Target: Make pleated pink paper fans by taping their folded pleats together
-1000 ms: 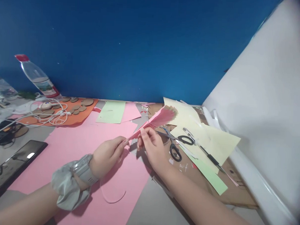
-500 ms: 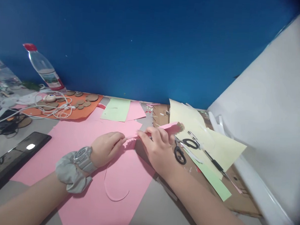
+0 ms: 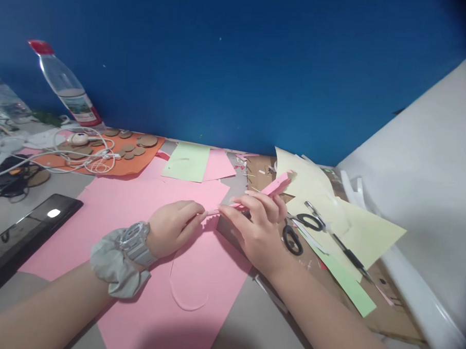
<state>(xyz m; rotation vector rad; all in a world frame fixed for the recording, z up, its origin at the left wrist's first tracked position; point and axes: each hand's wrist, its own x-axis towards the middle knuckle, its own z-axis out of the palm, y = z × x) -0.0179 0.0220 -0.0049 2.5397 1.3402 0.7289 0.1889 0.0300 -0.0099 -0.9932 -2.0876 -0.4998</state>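
Where blue wall (image 3: pixel 237 66) meets desk (image 3: pixel 241 329), pink sheet (image 3: pixel 139 201), scissors (image 3: pixel 298 229), bottle (image 3: pixel 68 93), pinched pink strip (image 3: pixel 273 186)

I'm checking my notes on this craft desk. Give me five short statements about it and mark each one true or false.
1. The left hand and the right hand both grip the folded pink paper strip. True.
2. The black-handled scissors are in the right hand. False: they lie on the desk beside it.
3. The plastic bottle has a red cap. True.
4. The wristwatch sits on the right wrist. False: it is on the left wrist, next to a grey scrunchie.
5. A large pink sheet lies under the hands. True.
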